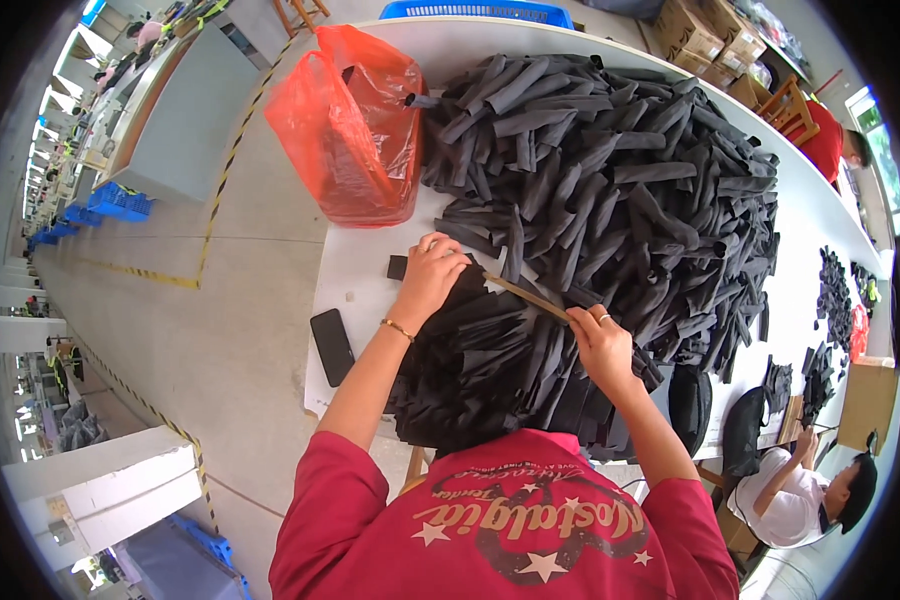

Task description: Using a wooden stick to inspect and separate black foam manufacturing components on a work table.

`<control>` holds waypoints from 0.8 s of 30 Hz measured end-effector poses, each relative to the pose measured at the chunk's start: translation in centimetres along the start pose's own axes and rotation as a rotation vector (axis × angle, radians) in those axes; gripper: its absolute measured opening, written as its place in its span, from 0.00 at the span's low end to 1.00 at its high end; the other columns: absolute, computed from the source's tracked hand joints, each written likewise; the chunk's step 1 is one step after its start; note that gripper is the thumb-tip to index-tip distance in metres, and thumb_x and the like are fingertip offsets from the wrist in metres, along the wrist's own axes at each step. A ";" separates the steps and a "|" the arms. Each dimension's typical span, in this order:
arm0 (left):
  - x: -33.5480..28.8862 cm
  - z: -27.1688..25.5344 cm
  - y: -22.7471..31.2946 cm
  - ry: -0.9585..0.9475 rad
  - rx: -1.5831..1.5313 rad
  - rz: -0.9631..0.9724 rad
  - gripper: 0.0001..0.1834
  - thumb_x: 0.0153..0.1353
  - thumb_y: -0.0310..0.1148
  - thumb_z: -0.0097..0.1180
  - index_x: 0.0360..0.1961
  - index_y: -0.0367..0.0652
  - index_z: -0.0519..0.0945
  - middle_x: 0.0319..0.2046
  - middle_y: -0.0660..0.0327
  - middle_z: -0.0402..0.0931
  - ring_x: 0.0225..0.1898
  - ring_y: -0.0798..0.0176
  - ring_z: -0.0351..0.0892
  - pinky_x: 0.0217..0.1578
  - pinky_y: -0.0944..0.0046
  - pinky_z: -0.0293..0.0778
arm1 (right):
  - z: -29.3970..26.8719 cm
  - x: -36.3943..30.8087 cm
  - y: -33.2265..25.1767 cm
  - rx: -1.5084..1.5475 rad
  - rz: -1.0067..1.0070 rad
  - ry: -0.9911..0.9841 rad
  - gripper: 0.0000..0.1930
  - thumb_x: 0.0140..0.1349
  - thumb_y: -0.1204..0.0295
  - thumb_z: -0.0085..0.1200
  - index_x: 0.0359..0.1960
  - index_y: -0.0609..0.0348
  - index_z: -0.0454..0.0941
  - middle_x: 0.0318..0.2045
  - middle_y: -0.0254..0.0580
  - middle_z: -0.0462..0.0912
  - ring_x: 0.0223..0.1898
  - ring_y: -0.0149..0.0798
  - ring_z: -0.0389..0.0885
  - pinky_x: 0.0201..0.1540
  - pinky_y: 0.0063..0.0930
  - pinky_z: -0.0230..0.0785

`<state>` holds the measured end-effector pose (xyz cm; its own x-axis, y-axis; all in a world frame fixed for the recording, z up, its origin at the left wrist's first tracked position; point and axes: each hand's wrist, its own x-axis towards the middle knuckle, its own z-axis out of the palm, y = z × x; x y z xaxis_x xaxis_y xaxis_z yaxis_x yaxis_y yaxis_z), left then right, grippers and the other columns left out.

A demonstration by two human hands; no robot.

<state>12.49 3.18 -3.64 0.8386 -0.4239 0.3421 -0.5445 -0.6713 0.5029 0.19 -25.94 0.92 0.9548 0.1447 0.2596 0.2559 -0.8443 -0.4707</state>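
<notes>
My right hand (602,345) is closed around one end of a thin, flat wooden stick (526,297). The stick slants up and left, its far tip close to my left hand (433,278). With bent fingers, my left hand grips a black fabric piece (397,267), whose end sticks out on the left side; the rest is partly hidden under the hand. Flatter black fabric pieces (460,370) lie layered between my forearms. Beyond both hands rises a large heap of rolled, tube-like black fabric pieces (590,170).
A red plastic bag (345,140) stands at the white table's (355,255) far left. A black phone (332,347) lies left of my left forearm. A blue basket (475,12) is past the far edge. At right, a person in white (785,500) sits near a cardboard box (867,405).
</notes>
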 end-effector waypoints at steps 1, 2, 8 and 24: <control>0.0 -0.3 0.7 -0.015 -0.028 0.010 0.03 0.53 0.29 0.62 0.30 0.48 0.82 0.39 0.69 0.75 0.52 0.58 0.69 0.49 0.55 0.66 | 0.3 -0.1 -0.1 -0.018 -0.023 -0.007 0.10 0.60 0.73 0.57 0.43 0.55 0.78 0.28 0.41 0.75 0.25 0.45 0.79 0.25 0.36 0.72; 0.0 -0.6 1.5 -0.003 -0.034 0.042 0.03 0.53 0.29 0.62 0.30 0.48 0.82 0.40 0.69 0.75 0.54 0.58 0.69 0.49 0.55 0.66 | 0.4 -0.1 -0.4 -0.037 -0.048 -0.013 0.11 0.59 0.74 0.57 0.44 0.55 0.78 0.29 0.41 0.75 0.25 0.46 0.79 0.25 0.37 0.72; 0.2 -1.7 10.1 0.126 -0.069 0.221 0.11 0.49 0.34 0.66 0.36 0.52 0.82 0.54 0.62 0.71 0.64 0.51 0.60 0.61 0.52 0.59 | 3.6 0.7 -3.5 0.335 0.099 -0.011 0.12 0.60 0.76 0.54 0.46 0.62 0.76 0.35 0.50 0.76 0.31 0.56 0.78 0.33 0.43 0.71; -4.2 1.0 12.3 0.695 -1.705 -1.130 0.13 0.64 0.39 0.59 0.36 0.39 0.78 0.21 0.64 0.74 0.20 0.64 0.75 0.23 0.65 0.74 | 6.6 -5.0 -10.0 0.521 0.214 -0.008 0.03 0.62 0.79 0.52 0.34 0.67 0.74 0.31 0.58 0.75 0.34 0.63 0.75 0.33 0.47 0.68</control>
<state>2.24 -3.91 0.34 0.8044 0.1536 -0.5739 0.2338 0.8062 0.5435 -6.09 -14.82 -1.27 0.9943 0.0040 0.1070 0.0953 -0.4893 -0.8669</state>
